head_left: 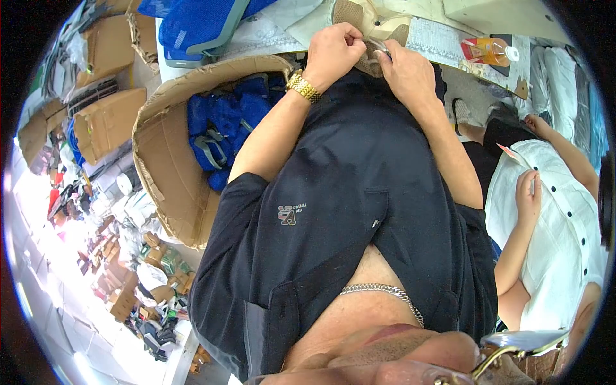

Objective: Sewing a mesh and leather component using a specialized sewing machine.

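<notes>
At the table's near edge, both of my hands are close together over beige mesh pieces. My left hand (335, 52), with a gold watch (303, 86) on its wrist, is closed in a pinch at the edge of a beige mesh shoe upper (368, 66). The upper's lower part hangs just below my fingers. A small metal tool (380, 46) with a dark part sits in my closed right hand (409, 72); its exact kind is partly hidden by the fingers. Just beyond my hands lies another beige piece (393, 27) with mesh panels and smooth bands.
Blue shoe pieces (199, 29) are stacked at the table's left. Below them stands an open cardboard box (163, 138) holding blue items (224, 115). A bottle of orange liquid (489, 51) lies at the table's right. Another person in a white top (545, 224) sits at my right.
</notes>
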Available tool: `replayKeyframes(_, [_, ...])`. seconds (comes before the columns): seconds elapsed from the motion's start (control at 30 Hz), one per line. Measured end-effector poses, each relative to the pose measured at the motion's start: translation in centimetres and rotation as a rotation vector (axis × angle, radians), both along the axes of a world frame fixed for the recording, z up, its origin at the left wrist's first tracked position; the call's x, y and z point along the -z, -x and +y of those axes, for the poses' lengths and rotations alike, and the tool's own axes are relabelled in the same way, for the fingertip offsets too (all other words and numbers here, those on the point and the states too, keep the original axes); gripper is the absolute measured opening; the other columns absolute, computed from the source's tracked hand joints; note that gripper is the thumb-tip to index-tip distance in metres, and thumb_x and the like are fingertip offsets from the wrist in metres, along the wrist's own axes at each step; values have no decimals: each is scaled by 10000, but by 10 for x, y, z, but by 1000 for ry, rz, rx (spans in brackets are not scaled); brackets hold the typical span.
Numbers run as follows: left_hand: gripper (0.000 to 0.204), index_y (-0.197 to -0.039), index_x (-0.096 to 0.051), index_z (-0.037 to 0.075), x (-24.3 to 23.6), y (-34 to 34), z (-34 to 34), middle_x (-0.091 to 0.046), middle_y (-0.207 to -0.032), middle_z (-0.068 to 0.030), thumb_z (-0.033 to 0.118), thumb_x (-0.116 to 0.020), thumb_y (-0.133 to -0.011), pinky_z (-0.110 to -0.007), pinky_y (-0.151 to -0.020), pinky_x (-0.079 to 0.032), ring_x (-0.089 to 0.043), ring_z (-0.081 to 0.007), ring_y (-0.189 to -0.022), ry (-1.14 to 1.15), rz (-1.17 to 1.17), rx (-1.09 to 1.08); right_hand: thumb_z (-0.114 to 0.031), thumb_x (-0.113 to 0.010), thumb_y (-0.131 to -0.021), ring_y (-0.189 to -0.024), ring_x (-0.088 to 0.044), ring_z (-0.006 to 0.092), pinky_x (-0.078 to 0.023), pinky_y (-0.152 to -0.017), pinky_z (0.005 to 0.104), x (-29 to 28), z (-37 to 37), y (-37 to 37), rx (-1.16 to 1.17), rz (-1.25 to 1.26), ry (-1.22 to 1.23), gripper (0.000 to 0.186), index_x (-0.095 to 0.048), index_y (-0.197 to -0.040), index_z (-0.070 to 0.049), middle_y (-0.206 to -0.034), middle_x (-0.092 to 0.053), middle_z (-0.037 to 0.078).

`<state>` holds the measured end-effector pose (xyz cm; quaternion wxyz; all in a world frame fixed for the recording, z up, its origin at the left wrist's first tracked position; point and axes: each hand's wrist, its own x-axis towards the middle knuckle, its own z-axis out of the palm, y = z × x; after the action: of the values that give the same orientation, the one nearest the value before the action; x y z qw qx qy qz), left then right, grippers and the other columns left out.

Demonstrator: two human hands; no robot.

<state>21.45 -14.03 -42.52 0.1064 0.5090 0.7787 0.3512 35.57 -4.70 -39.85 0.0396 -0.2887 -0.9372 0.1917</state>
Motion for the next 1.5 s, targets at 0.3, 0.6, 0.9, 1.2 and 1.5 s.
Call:
replayKeyframes(0.3, [97, -824, -655, 76, -4, -7, -3, -642, -852, -96, 149, -645, -760, -376, -636, -514, -635, -288, -711, -126, 154, -38, -287, -540, -916, -662, -645, 365, -518, -593, 454, 5, -3, -3, 28, 68, 3, 258, -593, -889, -36, -694, -642, 177])
replayKeyframes(0.6, [260, -1001, -579, 85, 6, -5, -1, -652, -798, -95, 232, -673, -809, -394, -626, -514, -643, -303, -723, 102, 107, -38, -286, -530, -922, -709, -651, 369, -515, -631, 466, 11, -4, 2, 71, 82, 28, 262, -603, -952, -36, -734, -654, 195])
replayKeyframes(0.9, [142, -837, -681, 59, 4, 7, 2, -676, -765, -110, 175, -645, -764, -362, -634, -524, -659, -281, -693, -9, -7, -86, -290, -550, -909, -698, -655, 364, -524, -619, 459, 4, -3, 7, 33, 62, -14, 260, -594, -943, -36, -727, -653, 190])
replayKeyframes(1.2, [155, -801, -691, 45, -13, 14, -1, -676, -696, -99, 175, -646, -728, -341, -617, -526, -664, -240, -641, 18, -226, -105, -284, -560, -904, -683, -653, 357, -522, -609, 456, -9, -3, 11, -2, 48, -27, 251, -593, -925, -36, -729, -652, 176])
replayKeyframes(1.5, [200, -847, -701, 20, -15, 16, -12, -689, -722, -107, 176, -649, -733, -305, -621, -527, -665, -195, -638, 31, -231, -99, -283, -548, -906, -710, -651, 354, -519, -631, 457, -13, -11, 16, -33, 19, -22, 256, -580, -895, -29, -769, -653, 165])
